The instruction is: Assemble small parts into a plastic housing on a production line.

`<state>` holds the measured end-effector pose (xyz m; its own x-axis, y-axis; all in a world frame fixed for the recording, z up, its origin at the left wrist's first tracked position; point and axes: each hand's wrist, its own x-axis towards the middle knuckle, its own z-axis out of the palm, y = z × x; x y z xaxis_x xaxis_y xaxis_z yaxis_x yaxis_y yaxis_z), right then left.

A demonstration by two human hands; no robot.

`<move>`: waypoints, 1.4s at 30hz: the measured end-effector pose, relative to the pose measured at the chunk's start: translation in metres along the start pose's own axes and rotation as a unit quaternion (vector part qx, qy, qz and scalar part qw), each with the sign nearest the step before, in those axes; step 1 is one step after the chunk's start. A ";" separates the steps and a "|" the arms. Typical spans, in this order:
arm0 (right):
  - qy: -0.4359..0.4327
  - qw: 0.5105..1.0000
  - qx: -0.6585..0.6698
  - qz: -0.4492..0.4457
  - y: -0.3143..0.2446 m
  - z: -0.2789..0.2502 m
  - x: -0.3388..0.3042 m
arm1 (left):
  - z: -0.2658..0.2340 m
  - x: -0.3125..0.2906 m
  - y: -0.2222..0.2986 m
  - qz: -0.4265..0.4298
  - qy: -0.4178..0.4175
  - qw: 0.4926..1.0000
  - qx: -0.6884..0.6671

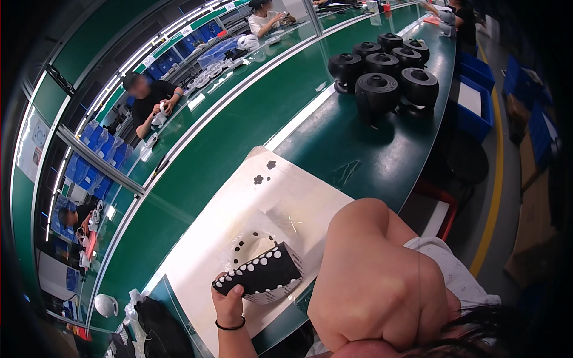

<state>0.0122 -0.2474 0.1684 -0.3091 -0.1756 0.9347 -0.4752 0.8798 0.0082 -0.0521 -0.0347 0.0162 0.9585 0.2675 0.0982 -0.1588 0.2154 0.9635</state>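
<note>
My left hand (229, 305), with a black band at its wrist, grips the left end of a black sheet (266, 271) between thumb and fingers. Rows of white round dots run along the sheet's long edges, and pale printed backing shows below it. Partly behind the sheet lies crinkled clear plastic (278, 230) with several small black dots. My right hand (382, 292) is raised close to the camera, fingers curled into a fist. Whatever it may hold is hidden. Under the left hand's work a large white sheet (221, 230) covers the bench.
Black flower-shaped pieces (258, 179) lie on the white sheet's far part. Several black rounded housings (378, 94) stand on the green bench (316, 140) at the far right. Blue bins (476, 107) stand beside it. A person (156, 101) works across the green conveyor (239, 128). A dark bag (161, 328) lies lower left.
</note>
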 end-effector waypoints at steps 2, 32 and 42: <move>-0.001 1.000 0.000 0.002 0.001 0.001 -0.001 | -0.001 0.000 0.000 0.000 -0.005 1.000 -0.002; -0.016 0.999 -0.016 0.033 -0.006 -0.004 -0.002 | 0.003 -0.001 0.002 0.003 0.005 1.000 0.004; -0.020 0.999 -0.021 0.044 -0.008 -0.005 -0.002 | 0.002 0.000 0.001 0.000 -0.001 1.000 0.000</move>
<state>0.0204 -0.2521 0.1680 -0.3811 -0.1137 0.9175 -0.4097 0.9104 -0.0574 -0.0521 -0.0368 0.0180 0.9587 0.2666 0.0988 -0.1590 0.2144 0.9637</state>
